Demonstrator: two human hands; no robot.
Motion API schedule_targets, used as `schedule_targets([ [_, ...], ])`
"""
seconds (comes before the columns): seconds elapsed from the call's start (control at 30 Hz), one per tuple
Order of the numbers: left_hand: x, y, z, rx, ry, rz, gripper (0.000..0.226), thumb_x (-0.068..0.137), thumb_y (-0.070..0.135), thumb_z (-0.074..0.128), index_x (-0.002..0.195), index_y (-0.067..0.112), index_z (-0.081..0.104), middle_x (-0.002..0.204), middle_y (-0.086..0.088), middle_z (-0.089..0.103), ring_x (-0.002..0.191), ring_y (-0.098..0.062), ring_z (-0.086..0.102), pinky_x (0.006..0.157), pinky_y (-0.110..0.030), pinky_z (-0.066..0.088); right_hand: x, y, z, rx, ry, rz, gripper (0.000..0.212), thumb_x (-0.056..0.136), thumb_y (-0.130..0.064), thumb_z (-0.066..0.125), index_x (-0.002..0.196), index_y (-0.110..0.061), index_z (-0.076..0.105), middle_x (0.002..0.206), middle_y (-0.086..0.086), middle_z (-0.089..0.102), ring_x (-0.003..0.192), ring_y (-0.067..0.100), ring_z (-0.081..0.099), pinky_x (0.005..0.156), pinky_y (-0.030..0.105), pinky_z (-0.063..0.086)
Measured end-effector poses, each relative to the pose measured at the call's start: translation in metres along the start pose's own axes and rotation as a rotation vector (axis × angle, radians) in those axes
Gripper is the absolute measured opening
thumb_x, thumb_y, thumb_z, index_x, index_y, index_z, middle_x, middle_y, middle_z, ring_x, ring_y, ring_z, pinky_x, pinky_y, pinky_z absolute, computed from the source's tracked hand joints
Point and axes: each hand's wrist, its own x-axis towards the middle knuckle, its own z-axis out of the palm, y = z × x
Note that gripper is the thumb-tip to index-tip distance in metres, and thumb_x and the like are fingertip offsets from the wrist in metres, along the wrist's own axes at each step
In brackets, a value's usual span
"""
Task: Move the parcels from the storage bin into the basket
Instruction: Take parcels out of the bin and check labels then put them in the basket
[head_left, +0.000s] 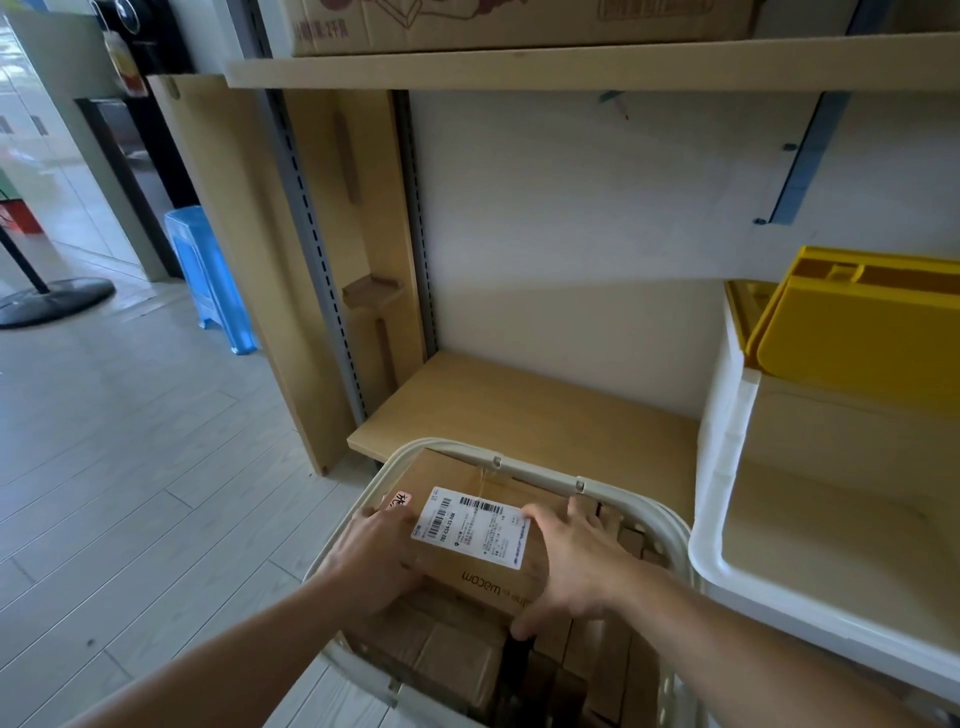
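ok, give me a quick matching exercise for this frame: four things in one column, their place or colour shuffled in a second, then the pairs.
Things:
1. labelled parcel
2. storage bin
3. bin lid
4. stool

Descriptions:
A. blue, on the floor at the left
B. yellow, raised at the back of the bin
C. white, on the shelf to the right of the basket
D. brown cardboard, held between the left hand and right hand over the basket

Pairs: 1-D, 2-C, 3-B, 4-A
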Motion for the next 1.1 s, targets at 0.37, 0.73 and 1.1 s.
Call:
schedule_targets([
  [0.37,0.003,0.007,0.003,0.229,-0.054,-0.023,0.078,0.090,0.044,0.062,0.153,0.048,0.016,0.145,-0.007,0.042,0.127,-0.030,0.052,0.098,-0.040,0.054,-0.004,-0.010,0.013,-0.130,0.000,-0.091,0.116,0.079,-0.048,0.080,0.159,-0.041,-0.004,0.167,0.002,-0.022,0.154,0.040,-0.002,0.122,0.057,0.015],
  [0.73,-0.008,0.006,-0.007,0.338,-0.119,0.023,0.070,0.096,0.053,0.053,0.155,0.049,0.014,0.160,-0.003,0.031,0.142,-0.033,0.040,0.110,-0.050,0.044,-0.016,0.004,0.016,-0.230,0.037,-0.184,0.104,0.084,-0.063,0.068,0.160,-0.036,0.003,0.169,0.005,-0.010,0.155,0.030,-0.013,0.121,0.060,0.012],
  [1.1,-0.063,0.054,-0.060,-0.015,0.074,0.427,0.057,0.099,0.044,0.056,0.151,0.045,0.033,0.151,0.031,0.037,0.131,0.014,0.028,0.114,-0.029,0.036,-0.083,0.032,-0.010,0.091,0.344,-0.339,0.085,0.090,-0.050,0.064,0.158,-0.039,0.013,0.164,-0.014,0.026,0.151,0.010,0.023,0.122,0.036,0.023],
])
